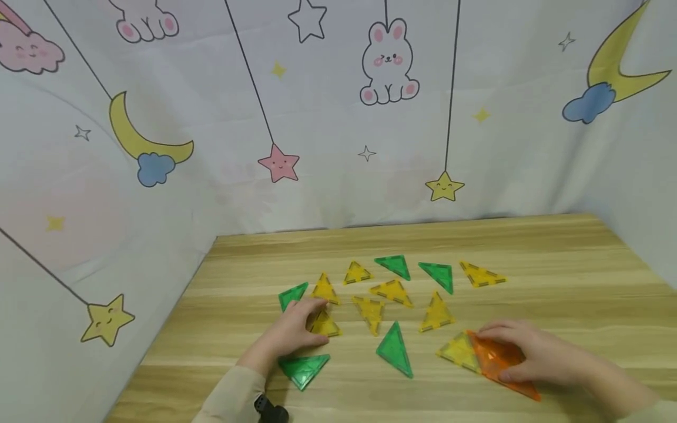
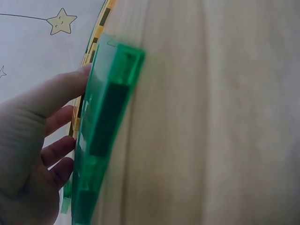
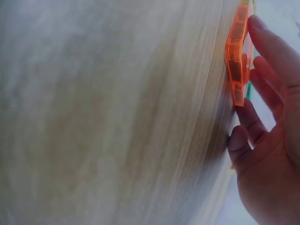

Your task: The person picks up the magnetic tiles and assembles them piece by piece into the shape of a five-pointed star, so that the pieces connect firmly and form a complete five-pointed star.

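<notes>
On the left of the table, my left hand (image 1: 292,326) spans a yellow triangular magnetic tile (image 1: 326,325), its thumb at the near edge and fingers at the far one. A green triangular tile (image 1: 304,370) lies just nearer than that thumb; it looms large in the left wrist view (image 2: 104,122). On the right, my right hand (image 1: 534,355) holds an orange triangular tile (image 1: 494,357) between thumb and fingers, the palm side partly hiding it. The orange tile's long edge meets a yellow triangular tile (image 1: 459,352). In the right wrist view the orange tile (image 3: 238,54) lies flat against the wood.
Several loose yellow tiles (image 1: 437,313) and green tiles (image 1: 395,349) lie spread over the middle of the wooden table (image 1: 571,282). Another green tile (image 1: 292,295) sits just beyond my left hand. A white printed cloth (image 1: 328,117) stands behind and at both sides.
</notes>
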`<move>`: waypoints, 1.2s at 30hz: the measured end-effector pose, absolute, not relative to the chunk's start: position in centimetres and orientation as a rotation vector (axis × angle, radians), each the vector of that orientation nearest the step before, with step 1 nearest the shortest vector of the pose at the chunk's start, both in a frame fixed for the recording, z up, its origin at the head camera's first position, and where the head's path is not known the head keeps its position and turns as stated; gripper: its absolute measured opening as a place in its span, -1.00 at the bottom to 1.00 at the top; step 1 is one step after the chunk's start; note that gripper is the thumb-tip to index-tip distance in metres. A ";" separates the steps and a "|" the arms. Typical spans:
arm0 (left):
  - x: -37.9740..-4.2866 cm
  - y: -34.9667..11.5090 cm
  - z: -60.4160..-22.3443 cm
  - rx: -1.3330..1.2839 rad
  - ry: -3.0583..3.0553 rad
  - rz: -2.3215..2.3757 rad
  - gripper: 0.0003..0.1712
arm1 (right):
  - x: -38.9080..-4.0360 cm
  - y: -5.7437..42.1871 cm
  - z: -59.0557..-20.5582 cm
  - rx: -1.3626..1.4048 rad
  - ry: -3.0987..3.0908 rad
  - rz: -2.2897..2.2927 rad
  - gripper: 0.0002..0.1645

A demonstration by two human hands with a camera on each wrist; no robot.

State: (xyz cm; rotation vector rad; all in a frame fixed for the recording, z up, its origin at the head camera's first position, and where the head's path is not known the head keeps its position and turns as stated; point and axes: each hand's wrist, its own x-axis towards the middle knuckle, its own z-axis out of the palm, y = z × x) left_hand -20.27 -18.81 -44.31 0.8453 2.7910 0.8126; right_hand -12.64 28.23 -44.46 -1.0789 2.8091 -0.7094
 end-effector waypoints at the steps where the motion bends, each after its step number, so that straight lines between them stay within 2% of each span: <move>1: -20.3 -18.9 -44.3 0.844 2.779 0.815 -0.19 | -12.6 28.3 -44.6 -1.083 2.813 -0.713 -0.33; 31: -20.9 -19.1 -43.1 0.706 2.625 0.768 -0.17 | -12.7 28.3 -44.5 -1.062 2.784 -0.753 -0.35; 36: -21.2 -19.1 -43.3 0.685 2.611 0.786 -0.22 | -12.7 28.4 -44.7 -1.087 2.790 -0.752 -0.35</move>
